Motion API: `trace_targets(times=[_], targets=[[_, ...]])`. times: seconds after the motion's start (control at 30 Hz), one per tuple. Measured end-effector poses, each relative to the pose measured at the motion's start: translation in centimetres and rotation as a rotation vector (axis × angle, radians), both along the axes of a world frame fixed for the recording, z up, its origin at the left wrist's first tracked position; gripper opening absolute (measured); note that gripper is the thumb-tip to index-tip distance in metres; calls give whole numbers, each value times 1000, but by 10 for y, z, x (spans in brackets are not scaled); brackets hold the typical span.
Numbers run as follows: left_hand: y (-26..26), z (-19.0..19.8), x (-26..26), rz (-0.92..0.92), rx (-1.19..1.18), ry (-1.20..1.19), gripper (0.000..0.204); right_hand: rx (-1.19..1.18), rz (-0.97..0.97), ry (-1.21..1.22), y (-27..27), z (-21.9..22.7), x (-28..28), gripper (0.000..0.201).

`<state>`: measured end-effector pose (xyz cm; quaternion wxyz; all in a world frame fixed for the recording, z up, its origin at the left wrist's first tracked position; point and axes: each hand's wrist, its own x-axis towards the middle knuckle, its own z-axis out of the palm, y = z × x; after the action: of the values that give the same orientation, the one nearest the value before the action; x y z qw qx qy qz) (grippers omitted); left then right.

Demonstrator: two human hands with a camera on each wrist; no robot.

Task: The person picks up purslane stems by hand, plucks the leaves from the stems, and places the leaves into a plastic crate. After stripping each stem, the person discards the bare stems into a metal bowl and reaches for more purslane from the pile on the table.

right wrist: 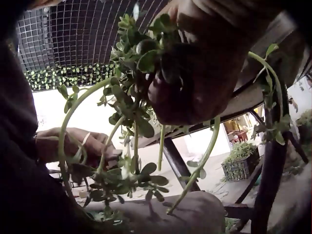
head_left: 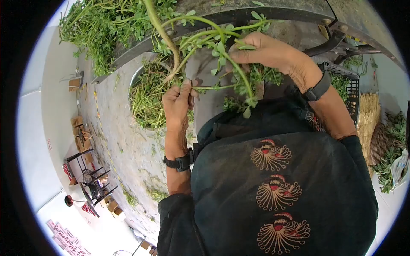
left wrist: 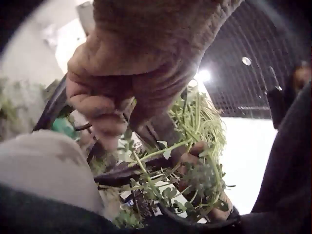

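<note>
A large branching purslane plant point(head_left: 222, 42), with thick green stems and small rounded leaves, spreads between the hands over the lap in the head view. My left hand point(head_left: 176, 104) pinches a thin side stem between thumb and fingers, close to the pale root end. On the other side, my right hand point(head_left: 269, 55) grips the leafy branches, fingers bent around them. In the right wrist view the right hand point(right wrist: 204, 63) holds a leafy bunch, with stems hanging below. The left wrist view has the left hand point(left wrist: 131, 68) with curled fingers above a stem; its fingertips are partly hidden.
A heap of greens point(head_left: 102, 38) lies on the dark-edged table point(head_left: 282, 15) ahead. Left of the knees, a round metal tub point(head_left: 136, 81) holds cut stems. A black plastic crate point(head_left: 352, 91) with greens stands at the right, beside a straw bundle point(head_left: 368, 115). Scraps litter the floor point(head_left: 128, 149).
</note>
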<state>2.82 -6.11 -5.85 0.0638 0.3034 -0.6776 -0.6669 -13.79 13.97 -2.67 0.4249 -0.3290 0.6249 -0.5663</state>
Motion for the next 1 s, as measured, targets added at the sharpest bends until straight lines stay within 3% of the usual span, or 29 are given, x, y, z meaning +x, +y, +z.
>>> trace_targets(times=[0.03,0.1,0.13,0.2,0.23,0.33,0.4,0.47,0.5,0.53,0.6,0.63,0.7,0.77,0.83,0.9,0.93,1.0], targets=[[7,13,4,0,-1,-3,24,-52,48,-32,1,0,4,34],[18,44,10,-441,-432,-408,27,-60,73,-21,-2,-4,4,34],[24,50,11,-443,-433,-408,27,-66,105,-16,-5,-3,6,34],[41,59,11,-400,-126,-46,27,-84,88,-25,-7,2,11,34],[56,64,5,-290,28,38,23,-84,82,11,-8,2,12,34],[60,46,-3,-393,122,126,17,-82,79,80,-13,-3,14,34],[57,45,-7,-361,144,77,11,-78,74,126,-16,-5,9,34],[56,49,-7,-324,185,72,10,-154,144,-58,-13,-2,13,37],[56,51,-7,-327,179,76,10,-116,169,-50,-13,-3,12,24],[56,54,-6,-357,196,20,10,-121,168,-45,-13,-4,12,24],[55,54,-6,-389,210,-32,10,-11,155,179,-14,-2,11,25],[56,50,-5,-380,206,-6,10,-12,154,182,-14,0,8,25],[53,41,-2,-371,201,20,10,154,242,513,-15,6,1,27],[48,35,-1,-428,10,60,11,116,256,602,-13,11,-4,28],[46,41,-4,-434,20,82,11,82,269,688,-10,4,-13,29],[44,50,-2,-440,32,96,11,-129,-21,1056,-9,-12,-22,37],[41,55,-1,-410,100,107,12,-125,-22,1052,-2,-12,-24,37],[37,55,-1,-369,170,115,13,37,-154,725,11,1,-30,35]])
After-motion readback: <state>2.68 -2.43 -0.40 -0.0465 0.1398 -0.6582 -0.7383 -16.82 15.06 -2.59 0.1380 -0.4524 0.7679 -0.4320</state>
